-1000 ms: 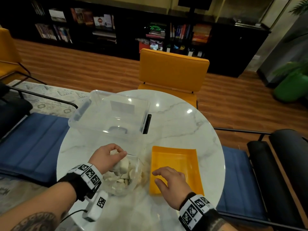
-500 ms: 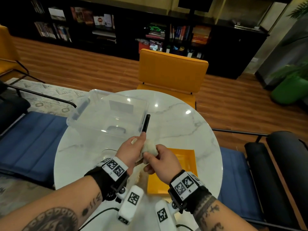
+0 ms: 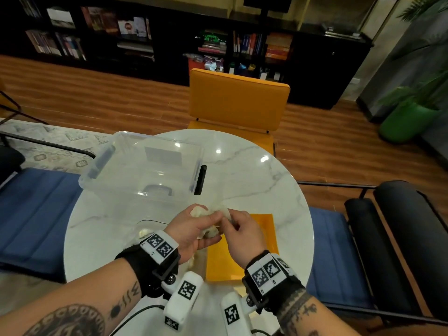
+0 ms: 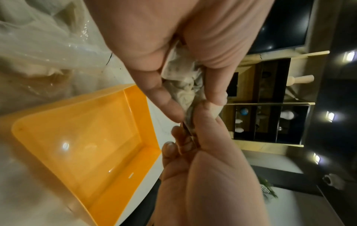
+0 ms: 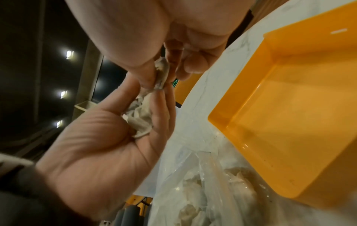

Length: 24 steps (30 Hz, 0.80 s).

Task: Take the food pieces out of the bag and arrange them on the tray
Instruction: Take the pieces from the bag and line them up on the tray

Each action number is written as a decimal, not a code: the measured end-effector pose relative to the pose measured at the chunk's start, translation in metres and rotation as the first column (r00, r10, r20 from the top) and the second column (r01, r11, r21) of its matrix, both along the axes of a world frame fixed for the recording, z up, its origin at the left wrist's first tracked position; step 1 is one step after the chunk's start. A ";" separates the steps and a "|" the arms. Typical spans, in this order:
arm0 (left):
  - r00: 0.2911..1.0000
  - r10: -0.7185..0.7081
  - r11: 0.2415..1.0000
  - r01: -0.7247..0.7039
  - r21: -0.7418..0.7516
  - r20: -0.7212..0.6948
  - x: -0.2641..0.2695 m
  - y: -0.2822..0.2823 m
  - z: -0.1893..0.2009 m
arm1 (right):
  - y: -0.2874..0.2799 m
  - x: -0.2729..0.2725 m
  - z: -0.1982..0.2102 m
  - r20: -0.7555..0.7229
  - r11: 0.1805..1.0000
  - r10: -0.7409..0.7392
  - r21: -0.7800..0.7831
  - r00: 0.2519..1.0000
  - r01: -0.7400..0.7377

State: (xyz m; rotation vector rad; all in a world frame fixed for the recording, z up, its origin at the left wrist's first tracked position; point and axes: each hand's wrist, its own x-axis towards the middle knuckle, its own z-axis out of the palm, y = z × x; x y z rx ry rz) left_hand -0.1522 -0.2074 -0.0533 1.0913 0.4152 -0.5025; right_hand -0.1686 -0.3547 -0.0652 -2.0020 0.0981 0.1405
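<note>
A clump of pale, crumpled food pieces is cradled in the curled fingers of the left hand, while one edge of it is pinched between thumb and fingertips of the right hand; a piece appears to be being separated from the rest. Both hands are held above the table, over the near-left edge of the yellow tray, on which no food can be seen so far.

The pieces look soft and stuck together, so a tear is likely if the pull is made too sharply, and a fragment could be dropped onto the table between tray and bag. The clear bag, with more pieces in it, lies open just left of the tray; it could be dragged or tipped by a wrist passing low over it.

Open room is offered to the right, where the tray floor is bare. The tray's right edge is near the round table's rim, so placements are best kept inward. A clear plastic bin stands behind the hands, apart from them.
</note>
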 end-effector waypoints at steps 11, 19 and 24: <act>0.991 -0.098 0.966 0.071 0.247 0.096 0.005 0.011 -0.005 | -0.015 0.007 -0.007 -0.081 0.943 -0.188 0.263 0.979 0.203; 0.958 -0.245 0.874 0.153 0.461 0.147 0.009 0.012 -0.018 | -0.013 -0.001 -0.017 -0.124 0.963 0.014 0.270 0.992 0.020; 0.923 -0.360 0.785 0.221 0.579 0.136 0.012 0.019 -0.032 | -0.020 0.002 -0.042 -0.145 0.992 0.094 0.092 0.985 -0.081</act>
